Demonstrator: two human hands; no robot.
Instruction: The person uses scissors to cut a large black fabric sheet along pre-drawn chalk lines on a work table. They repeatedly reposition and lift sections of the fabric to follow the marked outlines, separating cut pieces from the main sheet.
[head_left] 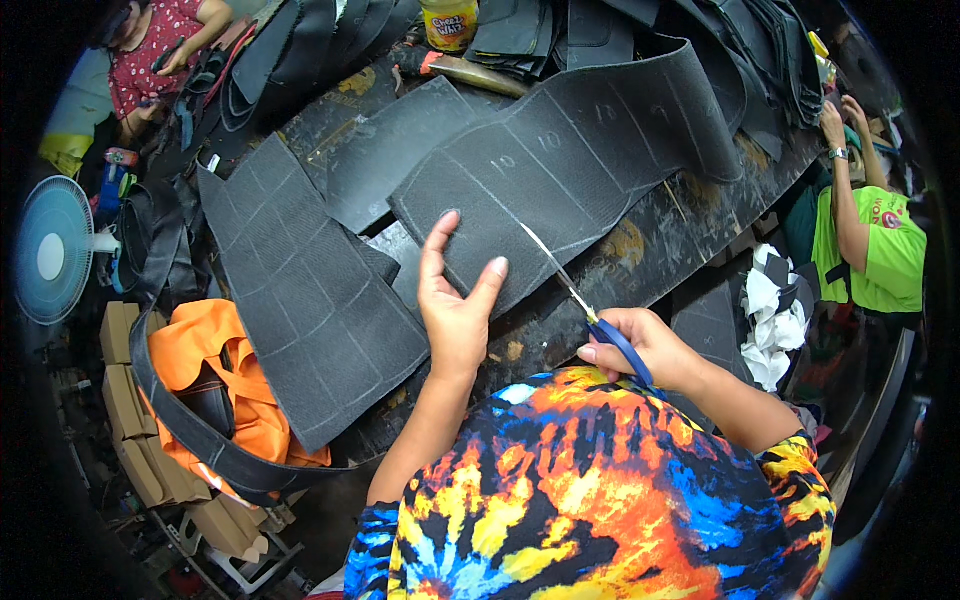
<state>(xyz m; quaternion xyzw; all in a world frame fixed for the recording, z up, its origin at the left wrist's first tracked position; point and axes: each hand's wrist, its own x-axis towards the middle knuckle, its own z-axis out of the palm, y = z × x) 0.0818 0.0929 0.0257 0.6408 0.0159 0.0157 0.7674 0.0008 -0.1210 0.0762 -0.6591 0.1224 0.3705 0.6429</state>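
A long dark grey sheet [560, 150], ruled with pale chalk lines and marks, lies partly over the table's near edge. My left hand [455, 305] grips its near left corner, thumb and index finger apart on top; the other fingers are hidden. My right hand [640, 350] is closed around the blue handles of a pair of scissors [622, 348]. The scissor blades are parted slightly and lie at the sheet's near edge, along a chalk line. Left of my left hand lies another chalk-lined dark sheet [310, 290], with a smooth dark piece [395, 150] behind it.
Stacks of dark pieces [515, 35], a yellow-labelled jar [449, 24] and a hammer-like tool [470, 72] are at the back of the dark table [640, 245]. Orange cloth [205, 345] and a blue fan [55, 250] are left. White scraps [768, 310] lie right. Two people work nearby.
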